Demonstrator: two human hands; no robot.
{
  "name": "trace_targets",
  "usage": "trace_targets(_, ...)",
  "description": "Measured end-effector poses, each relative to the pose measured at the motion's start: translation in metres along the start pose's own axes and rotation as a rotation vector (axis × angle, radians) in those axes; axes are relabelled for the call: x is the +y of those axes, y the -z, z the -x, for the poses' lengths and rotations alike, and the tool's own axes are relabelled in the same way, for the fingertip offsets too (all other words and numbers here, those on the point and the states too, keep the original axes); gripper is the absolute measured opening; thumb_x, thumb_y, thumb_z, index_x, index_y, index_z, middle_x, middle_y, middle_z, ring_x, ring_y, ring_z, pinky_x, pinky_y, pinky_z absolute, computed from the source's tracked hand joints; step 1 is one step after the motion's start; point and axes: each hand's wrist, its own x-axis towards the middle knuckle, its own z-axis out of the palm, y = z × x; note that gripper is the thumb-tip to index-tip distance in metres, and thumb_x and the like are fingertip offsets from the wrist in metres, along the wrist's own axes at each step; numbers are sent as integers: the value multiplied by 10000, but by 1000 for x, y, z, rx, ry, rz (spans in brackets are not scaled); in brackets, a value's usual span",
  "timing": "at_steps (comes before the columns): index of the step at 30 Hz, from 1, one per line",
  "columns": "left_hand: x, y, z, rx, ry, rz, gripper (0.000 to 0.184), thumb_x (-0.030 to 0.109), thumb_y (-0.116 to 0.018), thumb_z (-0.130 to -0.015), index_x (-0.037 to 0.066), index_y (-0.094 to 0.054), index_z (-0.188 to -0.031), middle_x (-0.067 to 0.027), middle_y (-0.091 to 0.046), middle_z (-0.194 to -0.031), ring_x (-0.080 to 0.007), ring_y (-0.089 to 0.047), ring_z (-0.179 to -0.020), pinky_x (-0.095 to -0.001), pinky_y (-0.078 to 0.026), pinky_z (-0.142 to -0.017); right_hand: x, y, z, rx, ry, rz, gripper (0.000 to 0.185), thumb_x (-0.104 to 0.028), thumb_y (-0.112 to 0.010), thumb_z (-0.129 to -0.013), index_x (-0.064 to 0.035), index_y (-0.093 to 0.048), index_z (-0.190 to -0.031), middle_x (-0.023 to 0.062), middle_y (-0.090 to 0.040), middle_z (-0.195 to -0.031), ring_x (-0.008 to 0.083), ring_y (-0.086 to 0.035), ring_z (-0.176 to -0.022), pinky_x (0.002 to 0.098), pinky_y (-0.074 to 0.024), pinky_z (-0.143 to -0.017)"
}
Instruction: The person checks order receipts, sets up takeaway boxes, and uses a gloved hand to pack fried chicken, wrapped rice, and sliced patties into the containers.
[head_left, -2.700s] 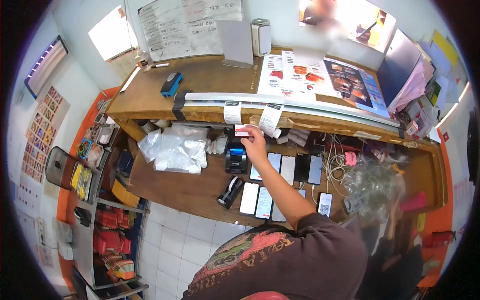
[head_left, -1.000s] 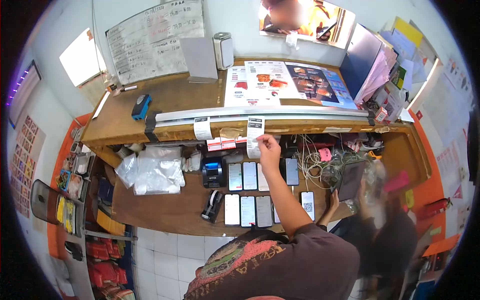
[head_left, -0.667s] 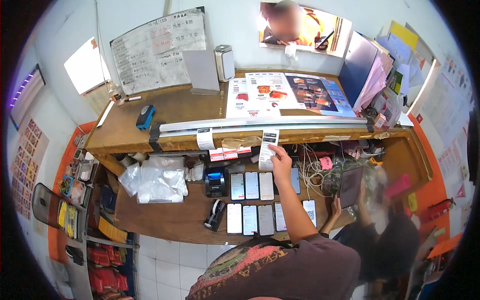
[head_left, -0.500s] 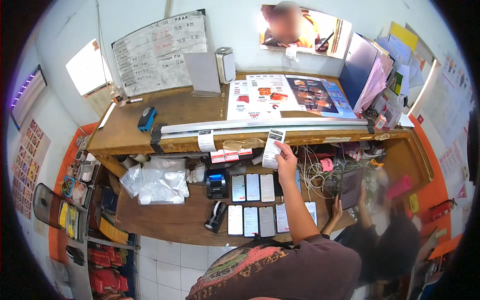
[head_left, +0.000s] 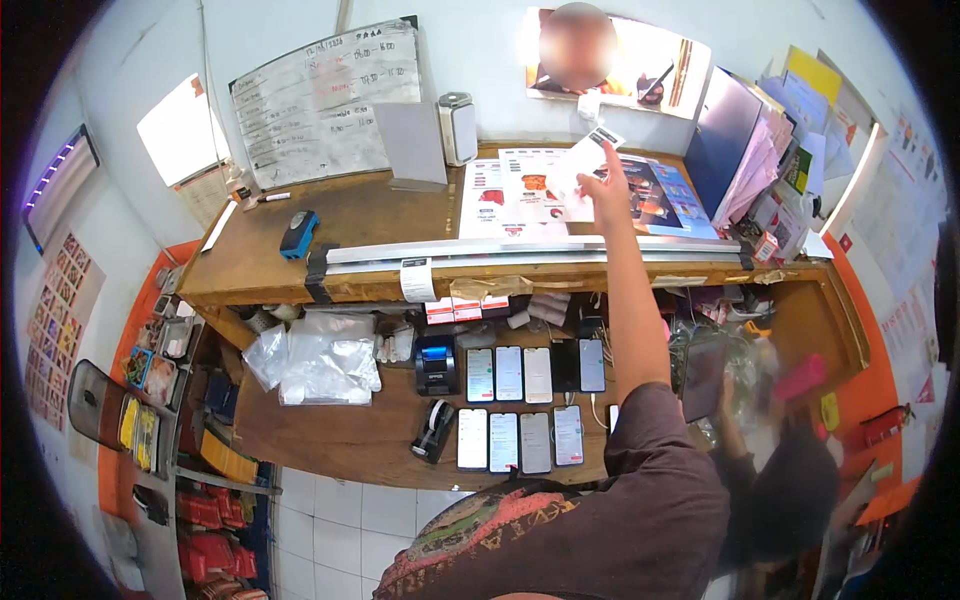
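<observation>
My right hand is stretched out over the upper counter, holding a white printed receipt with a dark block at its top end. The receipt hangs above menu sheets lying on the counter, near the wall opening. Part of the receipt's lower end blends with the sheets behind. Another receipt hangs from the counter's front edge. Below my forearm lie two rows of lit phones, beside a small black receipt printer and a tape dispenser. My left hand is out of view.
A co-worker in dark clothes is close on my right with a tablet. Beyond the opening, a person holds a phone. Clear plastic bags lie left, and a metal rail edges the upper counter.
My right hand has moved up and forward with the receipt, from the counter's front edge to above the menu sheets. My forearm now uncovers more phones.
</observation>
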Motion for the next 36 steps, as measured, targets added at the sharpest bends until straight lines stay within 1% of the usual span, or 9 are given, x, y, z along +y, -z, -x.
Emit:
trace_targets(3, 3, 1, 1, 8, 10, -1, 300, 265, -812, -608, 109, -689, -833, -71, -704, -895, -289, -662, -895, -426, -532, -746, 18, 14, -37, 14, -162, -49, 855, 74, -634, -776, -38, -222, -1516, 76, -620, -804, 140, -601, -670, 243, -481, -569)
trace_targets(7, 6, -2, 6, 29, 23, 5, 303, 263, -817, -602, 110, -690, -830, -69, -705, -896, -289, -661, -899, -428, -533, -748, 43, 21, -69, 49, -162, -82, 858, 89, -627, -776, -33, -208, -1514, 121, -632, -901, 161, -636, -692, 235, -474, -545)
trace_targets(17, -7, -26, 48, 72, 43, -4, 310, 260, -828, -586, 112, -693, -823, -63, -706, -896, -291, -660, -907, -431, -534, -754, 91, 12, -120, 54, -253, -160, 867, 86, -618, -783, -34, -179, -1520, 102, -632, -829, 168, -633, -681, 219, -469, -534)
trace_targets(26, -18, -53, 99, 127, -194, -296, 317, 257, -838, -571, 114, -695, -816, -57, -708, -897, -292, -659, -915, -434, -534, -760, 111, -3, -143, 99, -304, -263, 805, 94, -604, -807, -58, -236, -1506, 110, -623, -895, 176, -615, -714, 256, -483, -588)
trace_targets(30, -15, -68, 105, 12, -89, -391, 233, 273, -785, -641, 130, -706, -807, -84, -709, -899, -284, -662, -893, -440, -535, -743, 116, -3, -152, 102, -299, -320, 760, 87, -583, -817, -28, -253, -1491, 101, -616, -929, 172, -610, -759, 254, -485, -641)
trace_targets(32, -9, -72, 102, -176, 471, 306, 178, 276, -713, -703, 144, -718, -822, -107, -708, -875, -296, -670, -843, -447, -534, -740, 118, -2, -156, 80, -299, -316, 752, 85, -591, -814, -16, -266, -1485, 95, -609, -955, 169, -600, -770, 259, -478, -651)
trace_targets(33, -6, -78, 114, 35, -67, -321, 185, 263, -617, -768, 113, -723, -792, -128, -704, -811, -304, -673, -771, -449, -527, -717, 121, 1, -159, 63, -290, -333, 750, 82, -595, -814, -17, -273, -1484, 95, -607, -968, 171, -597, -778, 261, -471, -644)
trace_targets(34, -7, -84, 118, 30, -65, -315, 185, 263, -617, -768, 113, -723, -792, -128, -704, -811, -304, -673, -771, -449, -527, -717, 124, 4, -163, 45, -282, -349, 747, 78, -599, -815, -18, -279, -1483, 95, -605, -982, 173, -593, -785, 262, -464, -638)
trace_targets(36, -4, -90, 120, 326, -222, -234, 205, 210, -561, -785, 87, -725, -776, -138, -696, -760, -293, -671, -733, -440, -525, -682, 130, 10, -170, 18, -282, -363, 775, 79, -600, -808, -25, -250, -1491, 89, -606, -960, 175, -602, -790, 272, -464, -638)
